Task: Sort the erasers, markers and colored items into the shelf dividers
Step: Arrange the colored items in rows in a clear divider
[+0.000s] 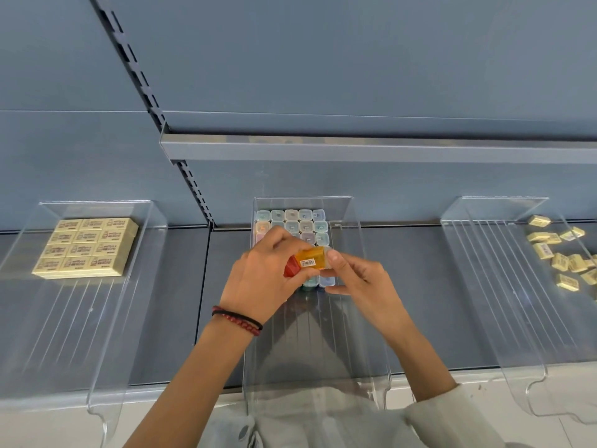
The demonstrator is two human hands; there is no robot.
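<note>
My left hand (261,279) grips a small orange box (311,258) with a barcode label, and a red box (292,268) shows beside it in the same hand. My right hand (352,273) pinches the orange box's right end with fingertips. Both hands hover over the middle clear divider tray (352,240), where pastel-capped colored boxes (298,223) stand in neat rows at the back. Some rows are hidden under my hands.
A left clear divider tray (142,240) holds cream erasers (89,247) stacked in a tidy block. On the right, loose cream erasers (562,253) lie scattered beside another clear divider (484,253). A grey shelf ledge (355,150) runs overhead.
</note>
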